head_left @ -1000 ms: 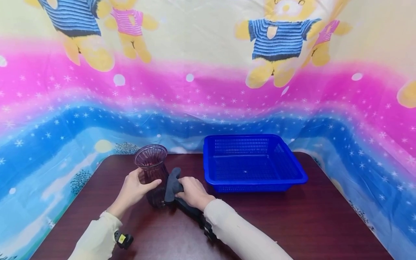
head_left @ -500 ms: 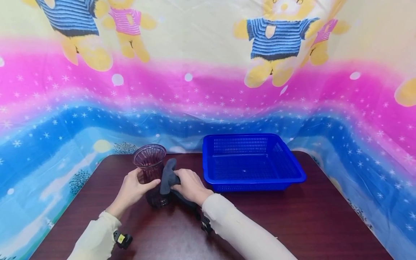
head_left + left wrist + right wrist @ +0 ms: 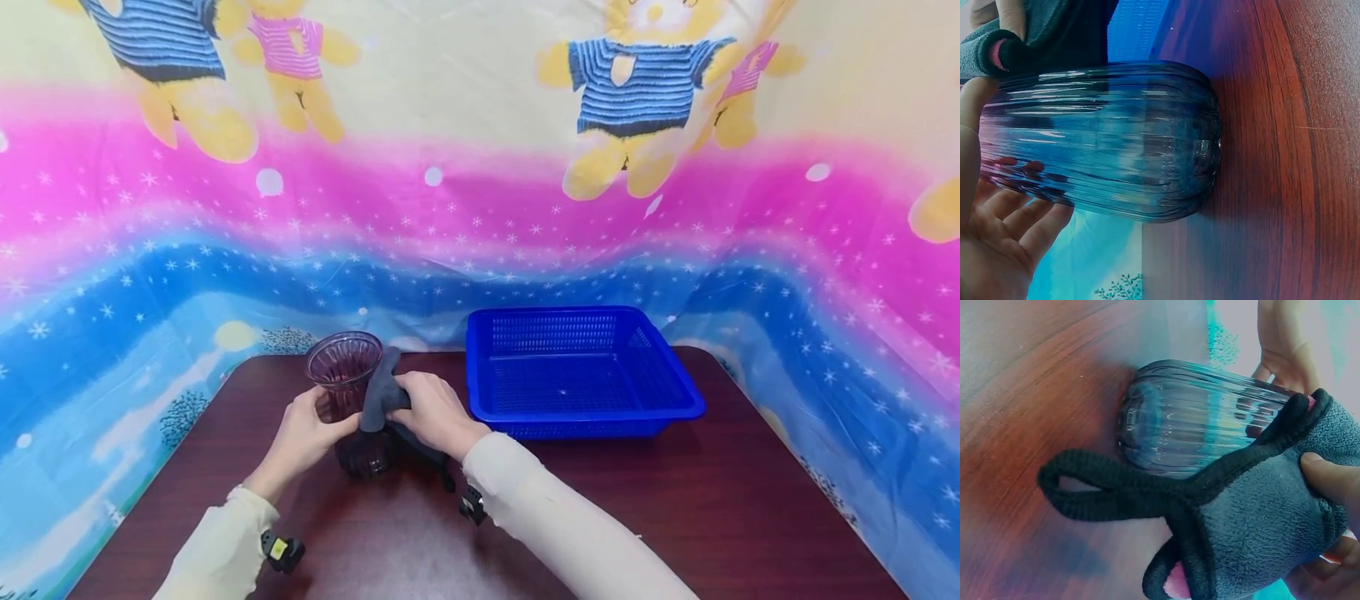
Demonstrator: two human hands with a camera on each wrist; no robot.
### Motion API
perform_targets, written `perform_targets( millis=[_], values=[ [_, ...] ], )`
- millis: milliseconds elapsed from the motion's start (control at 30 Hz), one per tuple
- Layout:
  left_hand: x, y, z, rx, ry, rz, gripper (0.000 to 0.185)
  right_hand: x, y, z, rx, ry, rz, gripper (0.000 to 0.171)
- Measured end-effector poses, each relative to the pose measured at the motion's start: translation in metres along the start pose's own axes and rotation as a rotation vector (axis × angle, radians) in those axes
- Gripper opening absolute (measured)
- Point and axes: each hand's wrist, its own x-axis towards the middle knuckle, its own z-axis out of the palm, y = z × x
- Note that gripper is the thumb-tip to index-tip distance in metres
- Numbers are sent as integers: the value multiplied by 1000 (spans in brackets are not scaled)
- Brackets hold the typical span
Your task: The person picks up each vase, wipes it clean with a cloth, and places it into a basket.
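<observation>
A purple-tinted ribbed glass vase with a flared rim stands on the table, left of the middle. My left hand grips its neck from the left, thumb in front and fingers behind, as the left wrist view also shows through the glass. In my right hand is a grey cleaning cloth, pinched and bunched against the vase's right side just under the rim. The right wrist view shows black edging, a hanging loop and pink patches on the cloth.
A blue plastic basket with perforated sides sits at the back right of the dark red-brown wooden table. A printed curtain with bears and snowflakes hangs behind and around the table.
My right hand has slid the cloth up the vase's side and slightly left, from the lower body to near the rim. The left hand keeps its hold, and the basket stays put.
</observation>
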Motion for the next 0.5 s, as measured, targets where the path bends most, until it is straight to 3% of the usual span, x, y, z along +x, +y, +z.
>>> perform_targets(
  millis=[500],
  values=[
    [0, 1, 0, -13, 8, -12, 58, -8, 8, 22, -16, -32, 49, 27]
  ],
)
